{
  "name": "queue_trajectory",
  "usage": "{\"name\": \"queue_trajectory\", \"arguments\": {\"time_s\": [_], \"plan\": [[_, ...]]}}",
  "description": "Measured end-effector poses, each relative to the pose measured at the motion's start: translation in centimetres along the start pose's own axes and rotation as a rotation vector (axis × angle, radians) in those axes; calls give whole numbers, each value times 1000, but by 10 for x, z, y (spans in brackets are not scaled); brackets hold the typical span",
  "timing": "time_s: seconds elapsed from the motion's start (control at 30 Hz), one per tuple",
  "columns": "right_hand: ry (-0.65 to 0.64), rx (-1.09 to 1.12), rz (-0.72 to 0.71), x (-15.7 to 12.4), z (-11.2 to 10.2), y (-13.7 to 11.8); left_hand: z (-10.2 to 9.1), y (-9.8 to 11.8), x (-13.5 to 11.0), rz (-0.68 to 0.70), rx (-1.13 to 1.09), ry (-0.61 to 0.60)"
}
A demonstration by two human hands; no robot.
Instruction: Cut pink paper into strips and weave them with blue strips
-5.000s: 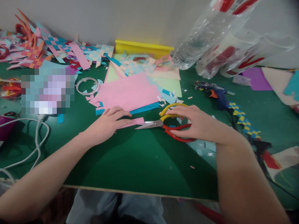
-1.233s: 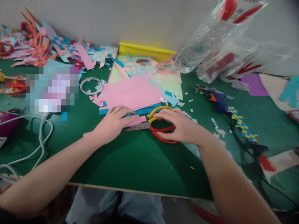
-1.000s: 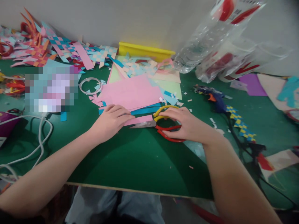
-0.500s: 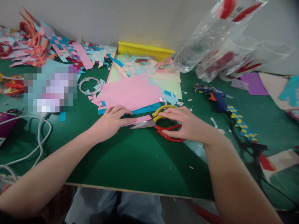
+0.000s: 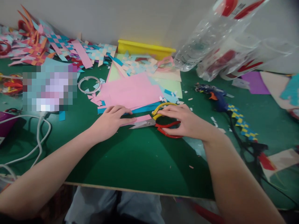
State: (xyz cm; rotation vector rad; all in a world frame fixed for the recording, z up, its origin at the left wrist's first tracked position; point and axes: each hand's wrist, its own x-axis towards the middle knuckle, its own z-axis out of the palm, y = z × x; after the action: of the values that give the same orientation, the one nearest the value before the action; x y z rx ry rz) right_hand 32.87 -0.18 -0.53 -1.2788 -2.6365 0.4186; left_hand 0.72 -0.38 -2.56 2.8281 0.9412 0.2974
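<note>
My left hand (image 5: 111,120) lies on the green table (image 5: 130,158) with its fingers curled down on a pink paper strip (image 5: 140,119). My right hand (image 5: 185,122) is wrapped round the yellow and red handles of a pair of scissors (image 5: 156,122). The steel blades lie flat on the table and point left, touching the strip's near edge. Just behind both hands sits a stack of pink paper sheets (image 5: 128,91) over blue ones.
Woven paper pieces (image 5: 53,46) and scraps crowd the back left. A yellow tray (image 5: 144,49), clear plastic bags (image 5: 217,40), a blue glue gun (image 5: 216,96) with black cord, a white cable (image 5: 35,140) and a clear tape ring (image 5: 88,85) surround the spot.
Over five seconds the scissors and my right hand have slid left toward my left hand. In the last second both hands have stayed almost still on the strip and the scissors.
</note>
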Motion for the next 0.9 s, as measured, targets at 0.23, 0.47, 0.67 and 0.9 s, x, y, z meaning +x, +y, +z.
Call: {"name": "queue_trajectory", "arguments": {"time_s": [0.23, 0.47, 0.67, 0.9], "plan": [[-39, 9, 36, -1, -5, 0, -1, 1, 0, -3, 2, -5], [-26, -3, 26, -1, -5, -6, -2, 2, 1, -16, -8, 1], [1, -13, 1, 2, -1, -11, 1, 0, 1, -16, -20, 5], [-46, 7, 1, 8, -1, -15, 2, 0, 1, -19, -25, 9]]}}
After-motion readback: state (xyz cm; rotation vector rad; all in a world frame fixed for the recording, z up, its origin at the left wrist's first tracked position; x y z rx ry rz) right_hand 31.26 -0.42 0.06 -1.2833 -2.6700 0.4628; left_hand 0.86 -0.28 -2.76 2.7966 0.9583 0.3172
